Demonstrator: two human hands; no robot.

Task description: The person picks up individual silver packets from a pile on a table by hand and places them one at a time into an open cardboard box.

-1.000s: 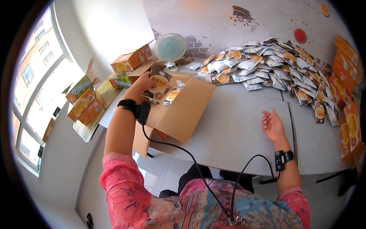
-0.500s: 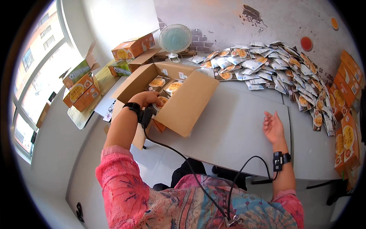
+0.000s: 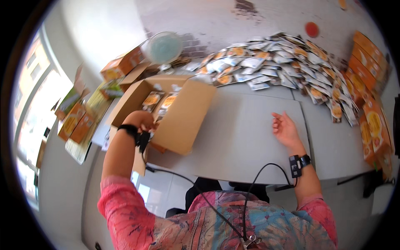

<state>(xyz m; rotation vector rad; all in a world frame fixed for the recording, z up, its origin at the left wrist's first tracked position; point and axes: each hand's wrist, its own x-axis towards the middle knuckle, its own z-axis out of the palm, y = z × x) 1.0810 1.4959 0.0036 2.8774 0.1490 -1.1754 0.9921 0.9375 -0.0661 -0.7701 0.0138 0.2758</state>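
My left hand [image 3: 144, 120] reaches over the left side of an open cardboard carton [image 3: 189, 118] at the left of the table. Its fingers point down among flat sachets [image 3: 167, 103] with an orange-and-white picture, which lie inside the carton. The carton wall and motion blur hide the fingertips, so their grip does not show. A long flap leans out over the carton's right side. My right hand [image 3: 285, 130] hovers over the right part of the grey table, palm turned up, fingers loosely bent and apart, holding nothing.
A large heap of sachets [image 3: 283, 62] spreads along the back of the table [image 3: 237, 129]. Orange boxes [image 3: 373, 125] stack up at the right edge. More boxes [image 3: 77, 123] stand left by the window, and a fan [image 3: 163, 48] stands behind the carton. Cables run from both wrists.
The whole view has shifted, so the table and carton sit further left. My left hand remains in the carton, its fingers now harder to see. My right hand stays open over the table.
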